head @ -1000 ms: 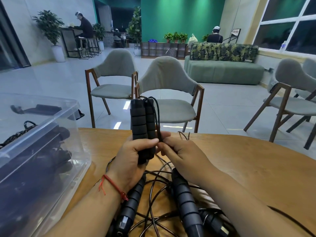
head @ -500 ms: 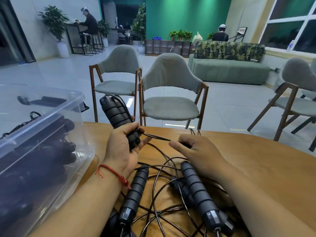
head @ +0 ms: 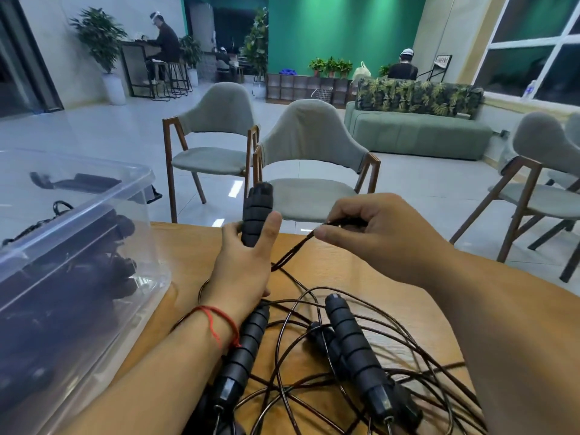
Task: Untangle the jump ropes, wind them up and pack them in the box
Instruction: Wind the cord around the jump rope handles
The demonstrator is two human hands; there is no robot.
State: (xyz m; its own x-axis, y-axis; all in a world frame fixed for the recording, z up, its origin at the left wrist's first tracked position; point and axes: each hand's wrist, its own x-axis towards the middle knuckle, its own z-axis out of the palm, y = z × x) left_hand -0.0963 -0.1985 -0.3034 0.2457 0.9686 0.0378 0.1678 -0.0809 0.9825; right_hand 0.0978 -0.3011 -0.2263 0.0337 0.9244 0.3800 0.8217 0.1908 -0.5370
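Observation:
My left hand (head: 243, 265) grips a pair of black ribbed jump rope handles (head: 256, 215), held upright above the table's far edge. My right hand (head: 376, 233) pinches that rope's thin black cord (head: 295, 249) and holds it taut to the right of the handles. On the wooden table (head: 345, 277) in front of me lies a tangle of black cords (head: 314, 365) with other ribbed handles, one at the left (head: 241, 356) and one at the right (head: 354, 350). A clear plastic box (head: 94, 277) at the left holds dark wound ropes.
Two grey chairs (head: 307, 158) stand just beyond the table's far edge, and another chair (head: 539, 189) is at the right. A green sofa (head: 417, 130) and seated people are far back in the room.
The handles came down from high up, tilted left, then stood upright again. My right hand drew the cord out to the right and lifted it, so the cord now stretches away from the handles.

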